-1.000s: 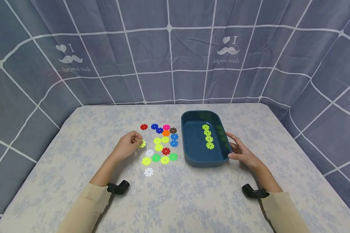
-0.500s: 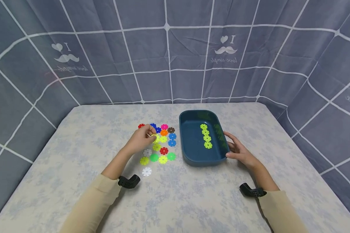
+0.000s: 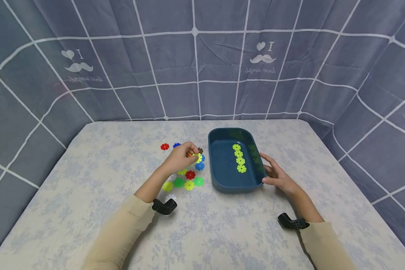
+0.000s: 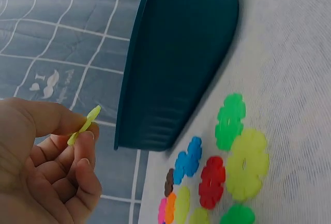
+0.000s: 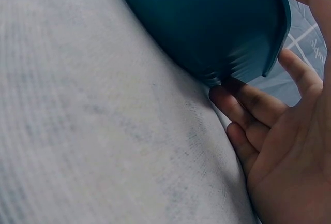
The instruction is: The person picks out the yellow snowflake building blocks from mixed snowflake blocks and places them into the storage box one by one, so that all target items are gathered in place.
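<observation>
Thumb and fingers of my left hand point(image 3: 179, 158) pinch a yellow snowflake disc point(image 4: 85, 124), held above the loose discs and left of the dark teal tub point(image 3: 224, 165). In the left wrist view the disc is seen nearly edge-on. Inside the tub lies a row of several yellow snowflake discs point(image 3: 240, 160). My right hand point(image 3: 279, 177) touches the tub's right side near the front corner, fingers spread, their tips against the outer wall. Part of the loose group is hidden beneath my left hand.
Loose snowflake discs lie left of the tub, among them a red disc point(image 3: 190, 175), a green disc point(image 3: 179, 183), a blue disc point(image 3: 200, 166) and a white disc point(image 3: 170, 197). A grey checked curtain point(image 3: 216, 67) stands behind the patterned tabletop point(image 3: 222, 232).
My left hand has carried the yellow snowflake disc rightward from the left edge of the loose group towards the tub. My right hand stays at the tub's side.
</observation>
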Available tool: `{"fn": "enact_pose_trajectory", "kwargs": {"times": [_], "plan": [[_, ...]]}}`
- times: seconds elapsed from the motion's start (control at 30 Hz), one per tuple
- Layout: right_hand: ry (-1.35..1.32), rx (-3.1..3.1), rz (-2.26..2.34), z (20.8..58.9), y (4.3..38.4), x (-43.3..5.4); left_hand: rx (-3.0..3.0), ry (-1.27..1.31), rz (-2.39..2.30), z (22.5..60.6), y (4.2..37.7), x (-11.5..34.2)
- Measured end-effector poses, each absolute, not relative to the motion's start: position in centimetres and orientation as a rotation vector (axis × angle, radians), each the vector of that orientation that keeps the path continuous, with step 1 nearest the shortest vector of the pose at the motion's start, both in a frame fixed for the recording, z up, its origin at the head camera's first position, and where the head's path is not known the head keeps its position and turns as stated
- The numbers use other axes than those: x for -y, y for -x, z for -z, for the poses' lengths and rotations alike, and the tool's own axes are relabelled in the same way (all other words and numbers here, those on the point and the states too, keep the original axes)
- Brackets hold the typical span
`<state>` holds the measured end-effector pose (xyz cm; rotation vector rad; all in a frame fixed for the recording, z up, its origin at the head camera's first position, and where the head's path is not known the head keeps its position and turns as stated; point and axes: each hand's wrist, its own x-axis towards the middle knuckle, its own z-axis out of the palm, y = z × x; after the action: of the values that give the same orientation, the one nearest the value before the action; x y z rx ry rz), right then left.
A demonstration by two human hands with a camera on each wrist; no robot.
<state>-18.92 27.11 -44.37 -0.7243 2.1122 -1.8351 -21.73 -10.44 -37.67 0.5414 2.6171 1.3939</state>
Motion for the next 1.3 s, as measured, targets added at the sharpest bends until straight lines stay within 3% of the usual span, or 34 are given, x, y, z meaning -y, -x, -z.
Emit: {"fn": "enact_pose_trajectory", "kwargs": {"times": [0.37, 1.3], "plan": [[0.738, -2.122, 1.841, 44.3, 18.5, -27.6, -2.564, -0.674, -1.399, 37.2, 22.3, 7.3], [0.761, -2.089, 1.839, 44.3, 19.0, -27.1, -2.557, -0.723, -1.353, 37.4, 22.0, 3.6]]}}
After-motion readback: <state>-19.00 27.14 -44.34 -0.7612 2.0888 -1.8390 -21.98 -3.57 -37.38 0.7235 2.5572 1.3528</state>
